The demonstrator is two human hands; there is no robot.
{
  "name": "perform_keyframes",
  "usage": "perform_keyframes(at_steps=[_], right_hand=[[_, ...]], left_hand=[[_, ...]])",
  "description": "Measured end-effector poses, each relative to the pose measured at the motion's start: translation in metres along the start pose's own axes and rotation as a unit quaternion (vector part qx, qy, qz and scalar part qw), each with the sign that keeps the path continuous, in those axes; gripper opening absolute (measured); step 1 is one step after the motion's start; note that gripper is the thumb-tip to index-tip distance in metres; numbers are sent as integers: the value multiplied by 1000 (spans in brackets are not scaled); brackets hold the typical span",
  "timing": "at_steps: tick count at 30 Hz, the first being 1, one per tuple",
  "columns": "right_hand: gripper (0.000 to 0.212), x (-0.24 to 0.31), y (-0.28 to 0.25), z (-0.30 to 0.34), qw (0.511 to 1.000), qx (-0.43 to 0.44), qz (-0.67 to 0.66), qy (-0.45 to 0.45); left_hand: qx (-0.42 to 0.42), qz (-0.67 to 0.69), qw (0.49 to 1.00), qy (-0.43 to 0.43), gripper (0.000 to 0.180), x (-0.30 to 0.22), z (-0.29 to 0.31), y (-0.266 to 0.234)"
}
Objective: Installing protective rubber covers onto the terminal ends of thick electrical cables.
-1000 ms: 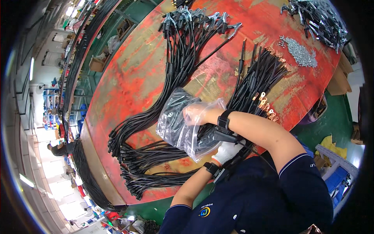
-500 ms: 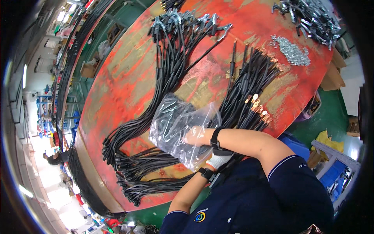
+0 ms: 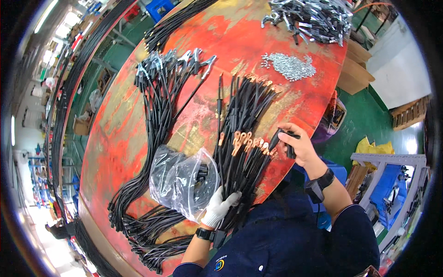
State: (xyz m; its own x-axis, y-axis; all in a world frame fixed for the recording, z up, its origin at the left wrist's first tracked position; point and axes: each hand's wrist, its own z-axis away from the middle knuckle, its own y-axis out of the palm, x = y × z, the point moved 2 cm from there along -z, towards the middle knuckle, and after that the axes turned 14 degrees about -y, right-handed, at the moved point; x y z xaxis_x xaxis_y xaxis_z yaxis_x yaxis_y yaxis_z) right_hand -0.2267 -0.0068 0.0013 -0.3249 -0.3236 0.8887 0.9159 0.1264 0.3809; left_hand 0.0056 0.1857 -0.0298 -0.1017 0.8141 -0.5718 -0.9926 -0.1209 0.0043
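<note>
You've got 2 hands in shot: left hand w/ 1 white glove, right hand bare. On the red table: 1 clear plastic bag, 1 pile of small silver bits, 1 heap of metal clips. Black cables come in approx. 3 bundles, too many strands to count.

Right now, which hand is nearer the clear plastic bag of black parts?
Left. The gloved left hand lies right beside the clear plastic bag; the bare right hand is farther off, past the black cable bundle.

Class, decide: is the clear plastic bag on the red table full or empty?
Not empty: black cable parts show through the clear plastic bag.
</note>
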Motion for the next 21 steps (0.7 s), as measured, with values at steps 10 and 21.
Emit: perform_keyframes(at_steps=[10,21], right_hand=[[13,-42,-12,15,969,-57,-217,100],[29,-17,-21,8,965,114,-236,18]], left_hand=[[-25,-2,1000,10,33,11,28,13],[7,1,1000,-9,23,1,21,23]])
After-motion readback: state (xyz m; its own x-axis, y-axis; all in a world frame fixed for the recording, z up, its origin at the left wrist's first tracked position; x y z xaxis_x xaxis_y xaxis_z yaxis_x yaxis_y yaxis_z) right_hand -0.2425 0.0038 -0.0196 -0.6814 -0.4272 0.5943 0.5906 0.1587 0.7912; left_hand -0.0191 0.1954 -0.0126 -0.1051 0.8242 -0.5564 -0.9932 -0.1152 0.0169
